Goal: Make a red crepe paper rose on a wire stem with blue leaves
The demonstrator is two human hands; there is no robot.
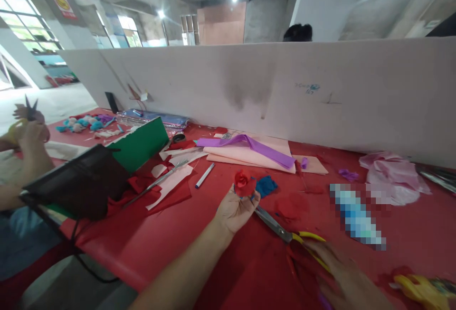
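Note:
My left hand (235, 211) is raised over the red table (160, 248), its fingers closed round a small red paper rose (243, 182). A blue paper piece (265, 185) lies just right of the rose. My right hand (342, 277) is blurred at the lower right and rests on the yellow handles of a pair of scissors (285, 231) whose blades point toward my left hand. Flat red paper circles (292, 205) lie beyond the scissors.
Pink and purple paper sheets (249, 151) lie along the white partition (249, 87). A white marker (204, 175), a green sheet (140, 145) and a black bag (80, 182) sit to the left. Another person's hands (26, 132) work at far left. A yellow glue gun (423, 291) lies at the lower right.

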